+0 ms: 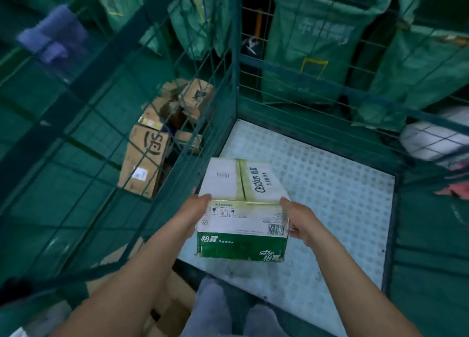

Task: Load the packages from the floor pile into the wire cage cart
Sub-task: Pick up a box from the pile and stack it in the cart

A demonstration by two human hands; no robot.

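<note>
Knees (223, 308) in pale grey trousers are showing at the bottom edge, just in front of the cart's open side. Both bare forearms are reaching forward from there, and the left hand (196, 213) is gripping the near-left corner of a white-and-green carton (243, 210), its thumb lying along the top edge. The right hand (300, 222) is gripping the carton's right end, fingers curling round the side by the barcode. The carton is sitting between the two hands over the front-left part of the cage floor (330, 189), a pale studded plate; whether its base is touching the plate cannot be told. Its taped top flaps are facing up, with green lettering running along the right flap.

Green wire mesh (162, 133) is walling in the cart on the left and at the back. Through the left mesh, brown cardboard boxes (149, 159) are lying in a loose heap on the green floor. Beyond the rear mesh, tall green sacks (319, 45) are hanging side by side, and a white bundle (436, 141) is resting at the far right.
</note>
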